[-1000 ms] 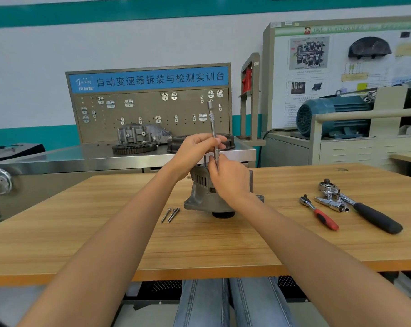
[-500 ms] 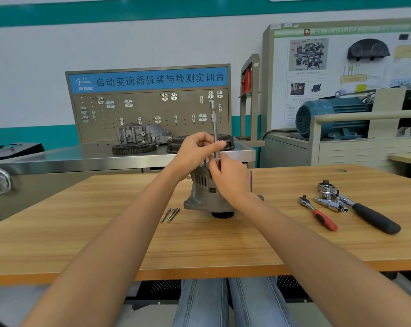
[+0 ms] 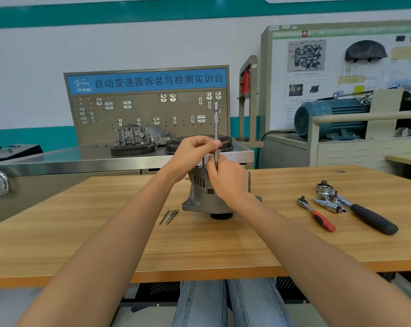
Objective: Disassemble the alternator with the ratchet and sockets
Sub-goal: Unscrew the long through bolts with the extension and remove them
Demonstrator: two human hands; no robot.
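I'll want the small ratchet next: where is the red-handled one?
In the head view the red-handled ratchet lies on the wooden table, right of the alternator, beside the black-handled ratchet.

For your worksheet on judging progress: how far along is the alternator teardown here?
Done: two long bolts already lie on the wooden table left of the grey cast-metal alternator. In hand: the left hand and right hand grip a slim steel extension bar standing upright on top. Left: the housing is unsplit; the red-handled ratchet and black-handled ratchet lie unused.
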